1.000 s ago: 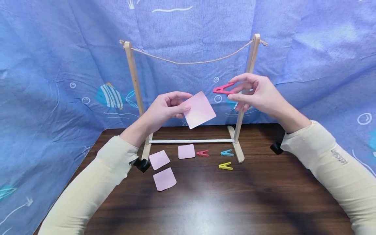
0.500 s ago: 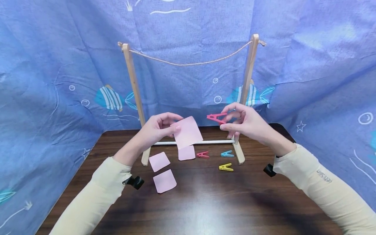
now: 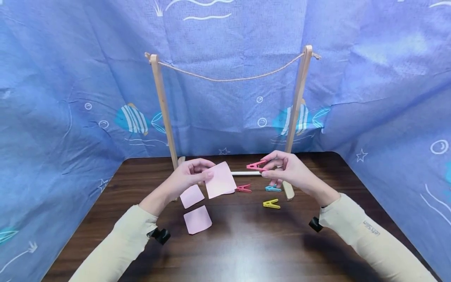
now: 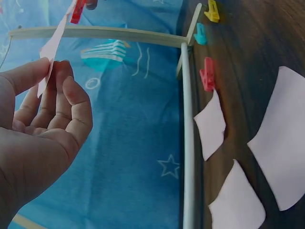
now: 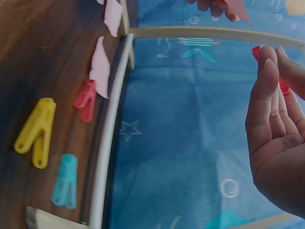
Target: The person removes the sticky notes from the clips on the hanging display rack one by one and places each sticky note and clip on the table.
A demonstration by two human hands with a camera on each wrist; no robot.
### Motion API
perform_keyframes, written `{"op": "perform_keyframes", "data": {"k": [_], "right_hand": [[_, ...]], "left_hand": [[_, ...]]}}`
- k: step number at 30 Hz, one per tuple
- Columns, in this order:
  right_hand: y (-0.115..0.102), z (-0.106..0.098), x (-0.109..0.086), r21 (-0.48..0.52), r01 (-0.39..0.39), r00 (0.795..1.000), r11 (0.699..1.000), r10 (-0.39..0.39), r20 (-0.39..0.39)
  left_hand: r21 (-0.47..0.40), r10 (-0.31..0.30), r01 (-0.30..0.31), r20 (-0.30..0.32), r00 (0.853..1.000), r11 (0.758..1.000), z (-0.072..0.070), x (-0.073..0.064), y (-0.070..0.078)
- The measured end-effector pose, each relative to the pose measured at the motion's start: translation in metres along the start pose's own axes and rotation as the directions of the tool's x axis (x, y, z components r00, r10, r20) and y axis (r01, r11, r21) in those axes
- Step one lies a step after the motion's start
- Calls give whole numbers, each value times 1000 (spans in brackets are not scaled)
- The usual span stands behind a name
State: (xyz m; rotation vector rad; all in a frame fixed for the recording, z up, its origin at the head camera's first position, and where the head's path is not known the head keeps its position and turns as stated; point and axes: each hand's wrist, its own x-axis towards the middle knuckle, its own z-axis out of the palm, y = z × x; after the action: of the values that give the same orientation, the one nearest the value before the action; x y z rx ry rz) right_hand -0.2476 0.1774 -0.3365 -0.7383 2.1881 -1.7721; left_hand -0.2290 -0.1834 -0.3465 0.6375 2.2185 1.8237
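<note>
My left hand [image 3: 186,176] pinches a square pink paper note [image 3: 220,181] between thumb and fingers, held up above the table. Across from it, my right hand [image 3: 287,172] pinches a red clothespin [image 3: 255,166] by its handle ends, the nose pointing left toward the note. A gap separates note and clothespin. In the right wrist view, the fingers of my right hand [image 5: 276,114] hide most of that clothespin. Behind both hands stands a wooden frame [image 3: 164,109] with a sagging string [image 3: 218,80] tied between its posts, well above the hands.
On the dark wooden table [image 3: 239,243] lie more pink notes [image 3: 197,220], one partly hidden behind the held note. A second red clothespin [image 3: 244,188], a blue clothespin [image 3: 273,188] and a yellow clothespin [image 3: 271,204] lie to the right. A white crossbar [image 3: 245,173] joins the frame's feet.
Both hands have come down from below the string toward the table, bringing the note and the red clothespin along. They have also shifted somewhat left. Both grips stay the same.
</note>
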Motion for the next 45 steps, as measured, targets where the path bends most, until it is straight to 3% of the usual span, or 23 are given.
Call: {"op": "perform_keyframes", "data": {"k": [8,17,22,32,38,45], "right_hand": [[26,13,-1,128,-63,997,990,56,54],[57,27,-1,159,-177,977,971,155,143],[67,33,-2,172,-194,971,966,164,176],[90,46,-6,143,-272,947,952,239,216],[99,52,-8,124,-301,941,946,273,201],[106,60,-12,63,-357,925,932,343,163]], "left_hand": [[-92,-95,96,13,995,991,7,-1,-22],[-250,-167,186,96,981,950,16,-3,-47],[-209,-216,233,100,971,950,15,-4,-59],[-142,-362,371,81,929,918,15,-7,-82],[-86,-385,393,101,918,915,20,-7,-85],[-54,-380,388,120,917,920,26,-5,-86]]}}
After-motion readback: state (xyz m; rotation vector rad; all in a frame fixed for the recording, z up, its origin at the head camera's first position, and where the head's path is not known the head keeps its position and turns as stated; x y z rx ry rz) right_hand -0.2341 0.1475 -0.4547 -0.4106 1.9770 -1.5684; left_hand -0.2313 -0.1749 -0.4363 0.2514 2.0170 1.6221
